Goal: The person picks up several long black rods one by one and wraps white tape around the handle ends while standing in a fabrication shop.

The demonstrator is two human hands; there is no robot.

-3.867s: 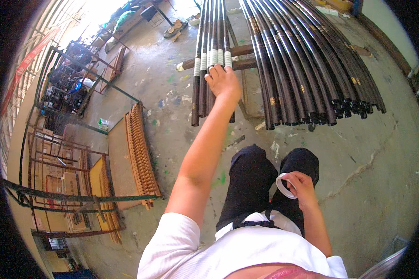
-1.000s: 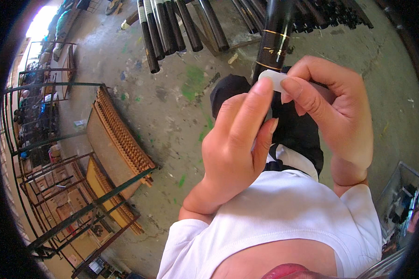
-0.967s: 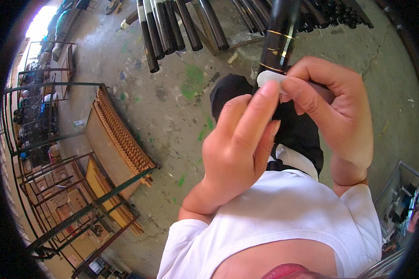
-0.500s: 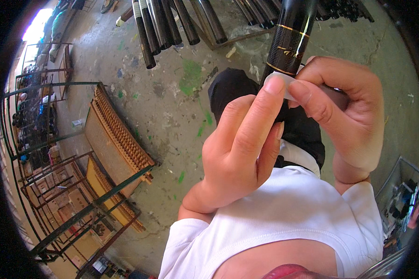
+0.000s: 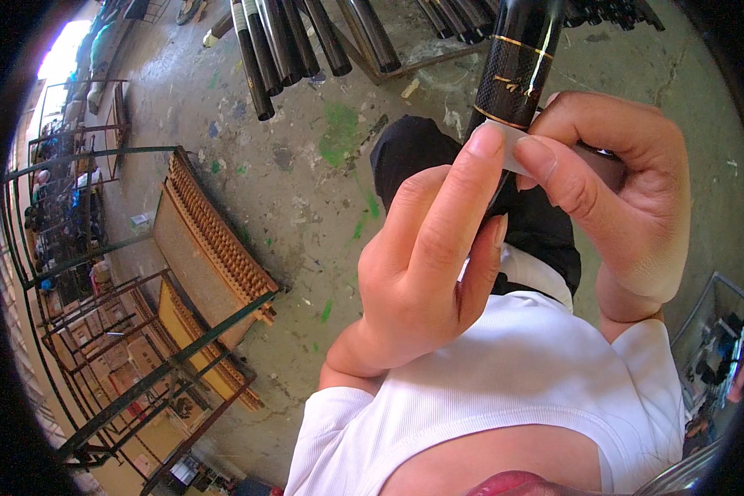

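A thick black pole [image 5: 517,62] with gold rings and a textured band comes down from the top toward me. A thin whitish strip [image 5: 514,135] lies against its near end, just below the lower gold ring. My left hand [image 5: 422,256] is closed around that end, index fingertip pressing the strip and thumb underneath. On the other side, my right hand [image 5: 624,194] pinches the strip between thumb and bent index finger. Whether the strip is tape or paper I cannot tell, and the pole's underside is hidden behind my fingers.
Several dark poles [image 5: 285,45] lie in a row beyond my hands, with more at the upper right [image 5: 612,12]. On the left stands a metal rack [image 5: 132,360] beside a notched wooden board [image 5: 211,236]. A grey bin [image 5: 719,318] is at the right edge.
My right hand has shifted slightly right and outward, and more of the whitish strip shows between the hands. My left index finger stays pressed at the pole's end.
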